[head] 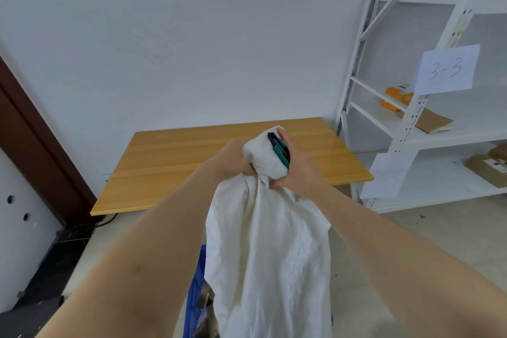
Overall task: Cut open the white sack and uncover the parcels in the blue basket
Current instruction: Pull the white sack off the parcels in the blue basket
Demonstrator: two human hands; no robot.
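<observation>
The white sack (pixel 270 250) hangs upright in front of me, its body reaching down into the blue basket (pixel 195 293), of which only a left wall strip shows. My left hand (pixel 233 159) grips the sack's bunched neck from the left. My right hand (pixel 297 164) holds a green and black cutter (pixel 279 148) against the gathered top of the sack, its fingers also pinching the cloth. A bit of a parcel (pixel 205 300) shows in the basket beside the sack.
A wooden table (pixel 175 162) stands beyond my hands against the white wall. White metal shelving (pixel 411 118) at right holds orange and brown boxes and a paper label "3-3" (pixel 447 70). A dark door frame (pixel 30 140) is at left.
</observation>
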